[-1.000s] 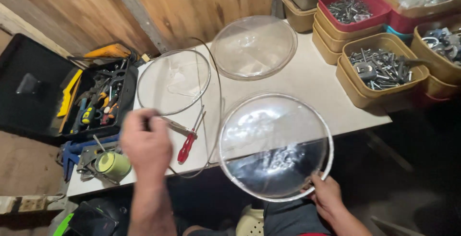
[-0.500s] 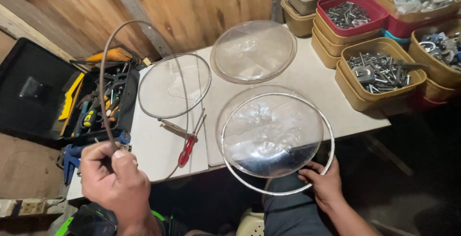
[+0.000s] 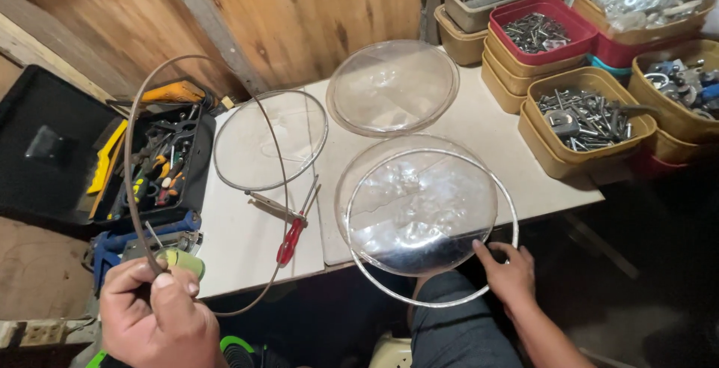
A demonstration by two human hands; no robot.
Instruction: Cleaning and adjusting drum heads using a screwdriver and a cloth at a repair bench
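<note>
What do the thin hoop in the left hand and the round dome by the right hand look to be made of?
The thin hoop in the left hand looks like bare metal: dull grey-brown, narrow, holding a springy curve. The round dome touched by the right hand seems clear plastic, possibly glass: see-through, glossy, with crinkled reflections. The bright ring around it looks like polished metal.

Single view logged: I see only the head camera, looking steeply down and forward over the white table point(image 3: 464, 132), near enough that both hands sit at the frame's bottom edge. Left hand point(image 3: 157, 315) at 7 o'clock, right hand point(image 3: 509, 274) at 5 o'clock. Wooden wall point(image 3: 299, 16) at 12 o'clock, so the view faces it. No second view to overlap.
</note>
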